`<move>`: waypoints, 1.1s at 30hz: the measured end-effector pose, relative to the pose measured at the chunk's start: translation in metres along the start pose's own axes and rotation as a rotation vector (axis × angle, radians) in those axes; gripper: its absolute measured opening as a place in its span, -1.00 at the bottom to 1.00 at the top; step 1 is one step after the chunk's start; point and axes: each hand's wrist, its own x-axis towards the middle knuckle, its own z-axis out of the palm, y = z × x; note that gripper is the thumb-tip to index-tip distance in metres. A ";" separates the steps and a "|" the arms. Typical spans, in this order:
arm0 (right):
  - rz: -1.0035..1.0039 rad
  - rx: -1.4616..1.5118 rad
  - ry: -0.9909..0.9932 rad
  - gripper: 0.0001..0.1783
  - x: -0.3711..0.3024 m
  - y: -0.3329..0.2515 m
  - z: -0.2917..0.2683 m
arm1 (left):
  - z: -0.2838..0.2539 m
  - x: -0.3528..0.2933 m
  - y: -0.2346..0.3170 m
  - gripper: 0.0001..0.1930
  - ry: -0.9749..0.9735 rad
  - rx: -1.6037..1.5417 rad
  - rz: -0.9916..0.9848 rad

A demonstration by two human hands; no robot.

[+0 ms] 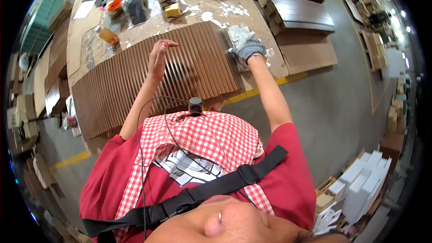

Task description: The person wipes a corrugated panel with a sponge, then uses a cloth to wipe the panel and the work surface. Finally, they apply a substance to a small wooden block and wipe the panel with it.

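Note:
A long brown panel with close parallel ribs point(130, 76) lies across the near side of the workbench, right in front of me. Over its upper middle is my bare left hand point(157, 59), fingers loosely stretched toward the right, with nothing visible in them. My right hand point(250, 50), in a grey glove, rests beyond the panel's right end on a patch of crumpled, white-smeared material point(237, 35). Its thumb and fingers look spread apart; what lies under the palm is hidden.
On the bench point(198, 18), spotted with white residue, are a bottle of amber liquid point(108, 36), a yellow block point(173, 10), a dark block point(135, 10) and an orange item point(115, 2). Stacked brown boards point(297, 13) stand at the right. White foam pieces point(364, 180) lie lower right.

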 end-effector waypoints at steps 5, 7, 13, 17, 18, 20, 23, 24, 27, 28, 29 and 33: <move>-0.524 -0.165 0.347 0.03 0.015 0.005 0.016 | -0.027 -0.033 0.022 -0.37 0.144 0.113 0.023; -0.612 -0.138 0.338 -0.02 0.004 0.010 0.011 | -0.046 -0.050 0.027 -0.43 0.223 0.116 0.031; 0.097 0.121 0.056 0.39 -0.047 0.016 -0.002 | -0.060 -0.095 0.023 -0.53 0.356 0.089 -0.038; 0.131 0.092 0.066 0.42 -0.047 0.021 -0.008 | -0.066 -0.103 0.034 -0.52 0.437 0.095 -0.030; 0.140 0.118 0.047 0.44 -0.043 0.025 -0.010 | -0.070 -0.105 0.038 -0.52 0.437 0.121 -0.035; 0.155 0.109 0.045 0.38 -0.038 0.031 -0.014 | -0.076 -0.106 0.045 -0.51 0.434 0.171 -0.044; 0.139 0.097 0.070 0.36 -0.038 0.039 -0.018 | -0.089 -0.110 0.052 -0.50 0.457 0.168 -0.055; 0.139 0.103 0.079 0.36 -0.039 0.040 -0.020 | -0.093 -0.109 0.051 -0.50 0.468 0.189 -0.048; 0.127 0.119 0.097 0.34 -0.043 0.040 -0.022 | -0.094 -0.109 0.045 -0.51 0.458 0.147 -0.030; 0.122 0.126 0.107 0.33 -0.043 0.040 -0.023 | -0.095 -0.108 0.042 -0.51 0.443 0.153 -0.020; 0.110 0.138 0.118 0.33 -0.045 0.042 -0.024 | -0.093 -0.107 0.038 -0.50 0.444 0.170 -0.004; 0.035 0.259 0.163 0.31 -0.067 0.062 -0.022 | -0.086 -0.094 0.025 -0.56 0.389 0.088 -0.019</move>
